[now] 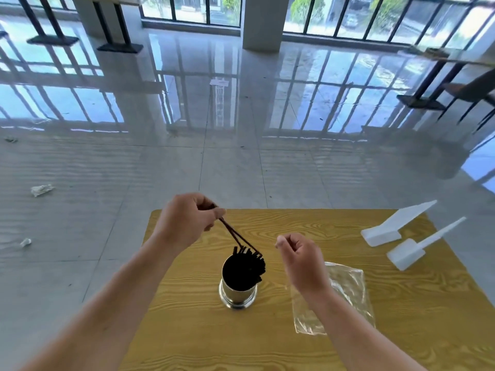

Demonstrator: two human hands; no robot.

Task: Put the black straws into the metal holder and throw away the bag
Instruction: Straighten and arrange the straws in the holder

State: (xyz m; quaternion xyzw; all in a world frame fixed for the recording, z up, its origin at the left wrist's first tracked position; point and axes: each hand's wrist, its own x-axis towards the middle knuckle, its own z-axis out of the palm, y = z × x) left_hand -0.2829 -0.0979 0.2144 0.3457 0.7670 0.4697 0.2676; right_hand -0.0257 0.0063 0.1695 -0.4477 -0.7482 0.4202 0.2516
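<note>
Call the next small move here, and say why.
Probably lower the left hand and release, so that the few black straws it pinches slide into the metal holder. They are tilted, and their lower ends already reach the bunch standing in it. The right hand is curled and holds nothing. The clear bag lies flat beside the holder.

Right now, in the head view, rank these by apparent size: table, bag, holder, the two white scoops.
1. table
2. bag
3. holder, far scoop and near scoop: these look about alike. The scoops lie farther from the camera, so I won't rank these three.
</note>
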